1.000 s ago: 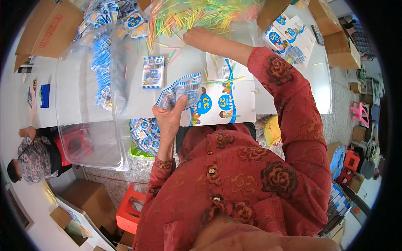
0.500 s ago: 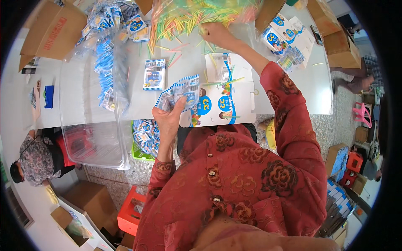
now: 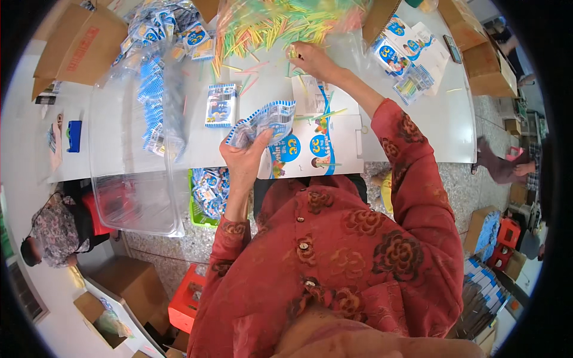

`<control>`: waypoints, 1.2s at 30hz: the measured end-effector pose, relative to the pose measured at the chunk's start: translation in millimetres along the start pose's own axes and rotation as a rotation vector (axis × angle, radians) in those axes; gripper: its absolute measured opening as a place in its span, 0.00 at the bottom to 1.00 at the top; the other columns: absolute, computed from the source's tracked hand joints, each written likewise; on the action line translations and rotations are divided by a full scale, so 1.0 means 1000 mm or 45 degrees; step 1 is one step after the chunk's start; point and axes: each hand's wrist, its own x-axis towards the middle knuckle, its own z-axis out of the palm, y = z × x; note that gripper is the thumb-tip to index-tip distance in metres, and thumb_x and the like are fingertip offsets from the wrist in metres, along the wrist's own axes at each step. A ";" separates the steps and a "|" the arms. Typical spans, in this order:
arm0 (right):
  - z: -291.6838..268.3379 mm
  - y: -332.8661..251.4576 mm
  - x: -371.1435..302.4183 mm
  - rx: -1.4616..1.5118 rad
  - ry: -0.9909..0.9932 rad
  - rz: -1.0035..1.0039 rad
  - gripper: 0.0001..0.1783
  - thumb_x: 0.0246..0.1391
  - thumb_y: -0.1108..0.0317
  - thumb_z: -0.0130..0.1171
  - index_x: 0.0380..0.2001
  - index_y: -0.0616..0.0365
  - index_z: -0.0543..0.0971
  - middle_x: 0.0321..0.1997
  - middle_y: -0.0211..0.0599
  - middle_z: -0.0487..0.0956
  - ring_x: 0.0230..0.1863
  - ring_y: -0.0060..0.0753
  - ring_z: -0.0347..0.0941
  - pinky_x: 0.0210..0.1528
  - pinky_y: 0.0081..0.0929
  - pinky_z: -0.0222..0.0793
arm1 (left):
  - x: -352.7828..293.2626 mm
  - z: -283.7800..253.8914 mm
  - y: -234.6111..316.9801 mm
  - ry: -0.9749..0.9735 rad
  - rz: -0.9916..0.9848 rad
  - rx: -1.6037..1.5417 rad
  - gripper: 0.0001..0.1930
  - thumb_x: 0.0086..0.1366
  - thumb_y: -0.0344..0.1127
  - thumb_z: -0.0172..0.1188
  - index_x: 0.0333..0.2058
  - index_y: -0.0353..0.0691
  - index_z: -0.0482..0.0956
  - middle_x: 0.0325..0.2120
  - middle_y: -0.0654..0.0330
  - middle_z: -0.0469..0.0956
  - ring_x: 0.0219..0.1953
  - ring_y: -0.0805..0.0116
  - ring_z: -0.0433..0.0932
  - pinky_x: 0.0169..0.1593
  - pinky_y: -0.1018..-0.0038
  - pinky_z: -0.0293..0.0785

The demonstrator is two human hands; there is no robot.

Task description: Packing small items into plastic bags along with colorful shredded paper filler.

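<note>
My left hand [image 3: 242, 162] grips a crinkled clear plastic packet with blue-and-white striped edges [image 3: 265, 122], thumb across its lower side. It is raised over the table's near edge, beside a printed white card sheet [image 3: 339, 143]. Just short of the heap of thin yellow, green and pink straws [image 3: 268, 34], my right hand [image 3: 313, 62] is closed, fingertips pinched. A yellow-green bit shows between them, apparently straw ends; how many I cannot tell. Another filled packet [image 3: 221, 105] lies flat left of the card. A few loose straws [image 3: 334, 113] rest on the card.
On the left stands a clear plastic tub [image 3: 98, 179], with a row of striped packets [image 3: 152, 95] by it. Cardboard boxes [image 3: 83, 45] flank the table. At right lie more printed cards [image 3: 412, 45] and a phone [image 3: 452, 49]. A green basket of packets [image 3: 209, 194] sits below.
My right hand has drawn back slightly from the straw heap toward me. My left hand has shifted a little to the right, and the packet in it has lifted and turned.
</note>
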 end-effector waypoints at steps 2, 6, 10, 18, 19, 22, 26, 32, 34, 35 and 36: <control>-0.004 0.002 -0.002 -0.016 0.000 0.063 0.14 0.49 0.67 0.54 0.38 0.65 0.73 0.31 0.46 0.77 0.34 0.42 0.75 0.35 0.31 0.68 | 0.002 0.003 0.001 0.007 0.004 -0.007 0.08 0.52 0.23 0.63 0.31 0.29 0.76 0.29 0.60 0.78 0.30 0.78 0.74 0.37 0.80 0.71; -0.049 -0.051 -0.016 0.586 0.173 0.007 0.06 0.51 0.69 0.56 0.32 0.58 0.75 0.23 0.27 0.74 0.23 0.14 0.65 0.25 0.16 0.61 | 0.006 -0.001 -0.008 0.002 0.004 0.038 0.07 0.51 0.23 0.63 0.29 0.30 0.76 0.28 0.61 0.78 0.29 0.79 0.74 0.36 0.82 0.71; -0.079 -0.090 -0.034 0.817 0.177 -0.149 0.07 0.50 0.73 0.57 0.34 0.59 0.74 0.25 0.26 0.74 0.24 0.12 0.66 0.25 0.12 0.60 | 0.010 0.006 -0.010 0.035 0.031 0.022 0.06 0.51 0.23 0.63 0.29 0.31 0.75 0.27 0.62 0.78 0.28 0.80 0.73 0.33 0.83 0.70; -0.084 -0.129 -0.061 0.778 0.259 -0.278 0.07 0.49 0.73 0.59 0.33 0.60 0.75 0.29 0.28 0.75 0.28 0.15 0.68 0.29 0.14 0.63 | 0.013 0.010 -0.015 0.113 0.030 0.073 0.06 0.50 0.23 0.64 0.25 0.33 0.74 0.22 0.66 0.75 0.23 0.84 0.69 0.26 0.85 0.66; -0.081 -0.129 -0.062 0.628 0.342 -0.412 0.07 0.48 0.74 0.59 0.33 0.61 0.75 0.31 0.30 0.75 0.30 0.18 0.70 0.31 0.16 0.65 | 0.013 0.011 -0.015 0.113 0.033 0.072 0.06 0.50 0.23 0.64 0.25 0.33 0.74 0.22 0.66 0.75 0.23 0.84 0.69 0.26 0.85 0.66; -0.075 -0.134 -0.061 0.439 0.481 -0.628 0.06 0.46 0.80 0.59 0.31 0.63 0.76 0.34 0.38 0.76 0.33 0.26 0.73 0.35 0.20 0.68 | 0.013 0.012 -0.016 0.141 0.048 0.100 0.07 0.50 0.23 0.64 0.23 0.34 0.74 0.20 0.68 0.73 0.22 0.85 0.67 0.25 0.86 0.64; -0.066 -0.135 -0.066 0.365 0.509 -0.696 0.09 0.43 0.82 0.59 0.31 0.63 0.76 0.34 0.39 0.76 0.34 0.31 0.73 0.35 0.21 0.69 | 0.014 0.017 -0.014 0.180 0.073 0.113 0.07 0.50 0.23 0.64 0.23 0.35 0.74 0.20 0.68 0.73 0.22 0.85 0.66 0.25 0.86 0.64; -0.058 -0.131 -0.076 0.203 0.477 -0.832 0.13 0.37 0.82 0.60 0.32 0.64 0.76 0.35 0.42 0.75 0.33 0.34 0.73 0.31 0.24 0.70 | 0.014 0.019 -0.013 0.224 0.112 0.112 0.06 0.50 0.23 0.64 0.22 0.35 0.74 0.20 0.69 0.73 0.22 0.85 0.66 0.25 0.85 0.63; -0.059 -0.129 -0.078 0.164 0.435 -0.878 0.12 0.39 0.78 0.58 0.33 0.65 0.75 0.35 0.44 0.75 0.32 0.37 0.73 0.31 0.25 0.70 | 0.013 0.020 -0.013 0.230 0.103 0.127 0.06 0.50 0.23 0.64 0.22 0.34 0.74 0.20 0.69 0.73 0.22 0.85 0.66 0.25 0.85 0.63; -0.059 -0.128 -0.079 0.165 0.433 -0.878 0.12 0.39 0.78 0.58 0.33 0.65 0.75 0.35 0.44 0.75 0.32 0.37 0.73 0.31 0.25 0.70 | 0.013 0.022 -0.012 0.237 0.092 0.079 0.06 0.50 0.23 0.64 0.22 0.34 0.75 0.20 0.69 0.73 0.21 0.85 0.66 0.24 0.85 0.63; -0.059 -0.128 -0.081 0.144 0.421 -0.915 0.12 0.40 0.77 0.58 0.33 0.66 0.75 0.36 0.44 0.75 0.32 0.38 0.73 0.30 0.25 0.70 | 0.013 0.023 -0.011 0.244 0.081 0.031 0.05 0.49 0.23 0.64 0.22 0.34 0.75 0.20 0.69 0.74 0.21 0.85 0.66 0.24 0.85 0.62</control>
